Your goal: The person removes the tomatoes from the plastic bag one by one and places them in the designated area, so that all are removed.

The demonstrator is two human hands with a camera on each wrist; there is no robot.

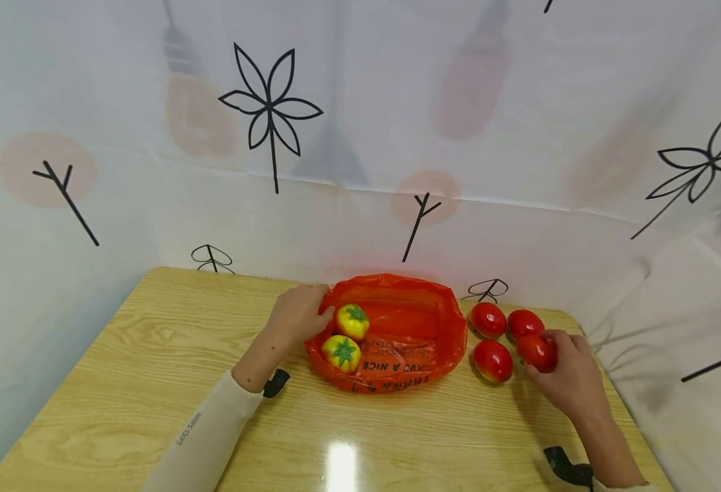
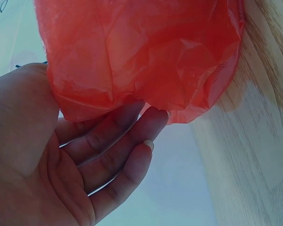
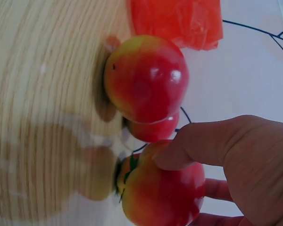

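Note:
A red plastic bag stands with its mouth wide on the table. Its left rim is in the grip of my left hand, the fingers curled outside the plastic. Inside, against the bag's left wall, lie two yellow tomatoes with green star-shaped tops facing up. My right hand holds a glossy red-and-yellow tomato, thumb on the near side and fingers behind. Green leaves show on the side toward the tabletop. Three more red tomatoes rest between this hand and the bag.
The wooden table ends at the back against a hanging white cloth with printed flowers and twigs. Black curved pieces stick out at both wrists.

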